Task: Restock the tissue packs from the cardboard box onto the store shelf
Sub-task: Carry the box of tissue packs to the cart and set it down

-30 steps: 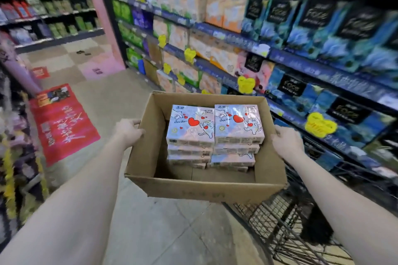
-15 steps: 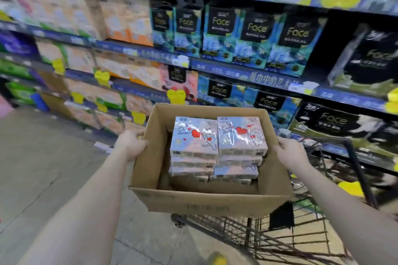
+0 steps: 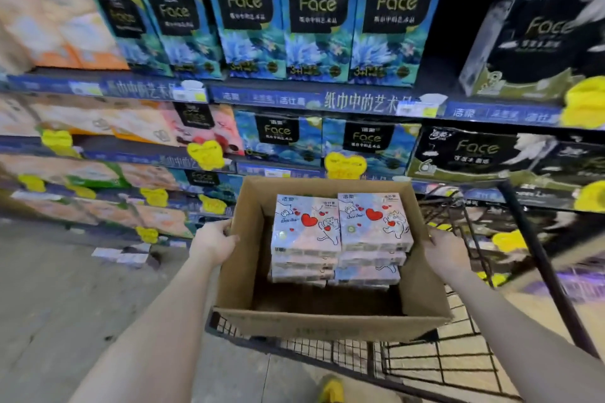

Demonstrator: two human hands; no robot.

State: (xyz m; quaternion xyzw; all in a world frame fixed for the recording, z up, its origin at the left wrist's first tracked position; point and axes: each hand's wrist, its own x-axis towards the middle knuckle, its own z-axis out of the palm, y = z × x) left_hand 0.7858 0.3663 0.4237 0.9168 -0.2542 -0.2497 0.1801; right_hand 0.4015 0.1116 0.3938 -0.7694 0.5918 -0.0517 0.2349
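**Box held at both sides**

My left hand (image 3: pixel 214 240) grips the left wall of the open brown cardboard box (image 3: pixel 327 325), fingers curled over its rim. Inside, pastel tissue packs printed with red hearts (image 3: pixel 340 229) sit in two stacks against the far wall. My right hand (image 3: pixel 445 253) grips the right wall. The box is over the black wire cart (image 3: pixel 425 360), facing the blue-edged store shelf (image 3: pixel 327 98).

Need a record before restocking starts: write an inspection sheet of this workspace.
Surface: wire cart under the cardboard box; whether the box rests on it is unclear.
Job's things: tissue packs in two stacks inside the box, toward its far wall; store shelf ahead, stocked with Face packs.
Clutter: pale flat items on the floor at the shelf base.
Grippers: left hand grips the box's left wall, right hand its right wall.
Cables: nothing seen.
Surroundings: yellow tags along shelf edges.
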